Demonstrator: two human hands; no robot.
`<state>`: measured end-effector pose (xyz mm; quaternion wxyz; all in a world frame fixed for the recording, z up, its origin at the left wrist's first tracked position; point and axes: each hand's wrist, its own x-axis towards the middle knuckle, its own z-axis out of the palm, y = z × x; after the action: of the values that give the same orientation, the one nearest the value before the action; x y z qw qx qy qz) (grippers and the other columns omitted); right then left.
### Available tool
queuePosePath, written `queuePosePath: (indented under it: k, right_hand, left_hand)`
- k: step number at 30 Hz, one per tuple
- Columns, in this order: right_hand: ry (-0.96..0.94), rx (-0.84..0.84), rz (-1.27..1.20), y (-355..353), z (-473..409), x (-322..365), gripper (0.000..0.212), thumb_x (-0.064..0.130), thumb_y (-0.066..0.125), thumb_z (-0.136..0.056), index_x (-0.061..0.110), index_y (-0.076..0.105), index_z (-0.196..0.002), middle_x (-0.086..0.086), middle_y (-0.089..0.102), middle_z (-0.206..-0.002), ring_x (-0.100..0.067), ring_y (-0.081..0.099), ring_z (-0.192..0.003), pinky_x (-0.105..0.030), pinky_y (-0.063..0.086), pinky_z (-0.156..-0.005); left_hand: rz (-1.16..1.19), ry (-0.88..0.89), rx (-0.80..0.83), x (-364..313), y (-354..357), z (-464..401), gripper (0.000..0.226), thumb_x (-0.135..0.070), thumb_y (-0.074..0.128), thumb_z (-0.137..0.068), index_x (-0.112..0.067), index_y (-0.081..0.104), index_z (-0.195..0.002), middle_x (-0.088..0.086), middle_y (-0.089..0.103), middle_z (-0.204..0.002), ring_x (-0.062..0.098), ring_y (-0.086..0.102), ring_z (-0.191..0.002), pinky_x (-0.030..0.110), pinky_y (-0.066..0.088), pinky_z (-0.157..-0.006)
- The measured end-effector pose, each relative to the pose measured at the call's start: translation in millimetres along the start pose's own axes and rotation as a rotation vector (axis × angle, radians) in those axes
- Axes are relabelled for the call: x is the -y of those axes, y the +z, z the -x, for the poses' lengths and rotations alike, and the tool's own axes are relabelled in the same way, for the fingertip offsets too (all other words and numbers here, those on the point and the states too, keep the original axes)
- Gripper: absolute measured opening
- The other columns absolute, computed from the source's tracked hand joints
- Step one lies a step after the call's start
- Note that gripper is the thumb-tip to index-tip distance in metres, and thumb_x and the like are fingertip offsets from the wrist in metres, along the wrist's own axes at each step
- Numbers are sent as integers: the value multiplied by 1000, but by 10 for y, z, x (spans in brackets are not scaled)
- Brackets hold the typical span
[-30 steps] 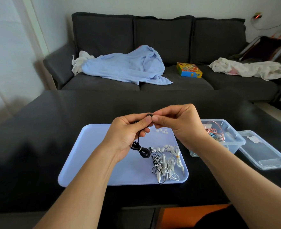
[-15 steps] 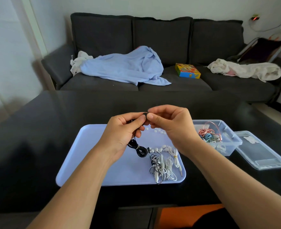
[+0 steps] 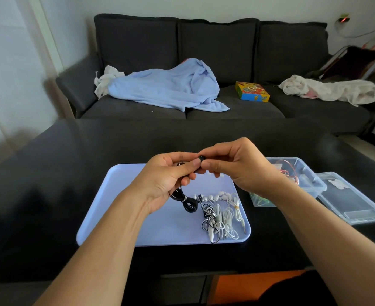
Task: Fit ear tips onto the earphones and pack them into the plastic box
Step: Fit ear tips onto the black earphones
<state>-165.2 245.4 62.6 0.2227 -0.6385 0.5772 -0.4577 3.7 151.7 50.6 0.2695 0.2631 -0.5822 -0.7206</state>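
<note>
Soft daylight reaches you from the left wall (image 3: 10,62), leaving the dark worktop (image 3: 49,195) dim with faint sheen. Edges bow with wide-angle distortion, and slight blur softens everything beyond your left hand (image 3: 166,180).

Black glossy table (image 3: 72,173) carried everything. Lavender tray (image 3: 120,221) sat on it near front edge, centre. Clear plastic box (image 3: 312,184) stood directly on table just right of tray, open, coloured cables inside. Clear lid (image 3: 354,204) lay flat on table just beside box, on its right, with small white sticker on it. Rest of tabletop dark, reflecting sofa (image 3: 204,51) behind it.
</note>
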Motion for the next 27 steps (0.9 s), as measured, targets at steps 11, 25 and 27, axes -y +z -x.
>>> queuePosePath:
  k: [11,25,27]
  right_hand:
    - [-4,-27,-51,31,-5,-32,22,6,68,-92,5,74,-113,-5,77,-88,-4,66,-73,-21,54,-68]
    - [-154,-122,266,87,-25,-36,15,8,69,-93,11,77,-105,4,70,-79,-10,64,-65,-18,53,-63]
    - [-244,-140,428,127,-38,-26,13,9,67,-93,10,77,-102,-2,68,-78,-14,63,-67,-20,51,-63]
  left_hand:
    - [2,-10,-23,-5,-15,10,14,-7,67,-89,-8,75,-101,3,72,-74,4,52,-53,12,46,-54]
    - [-1,-45,-14,-13,-6,-13,11,-11,66,-90,-8,75,-86,2,71,-73,3,53,-53,12,47,-53]
    - [8,-50,-22,-14,-22,-23,12,-11,66,-90,-8,76,-83,3,71,-73,3,54,-53,11,47,-52]
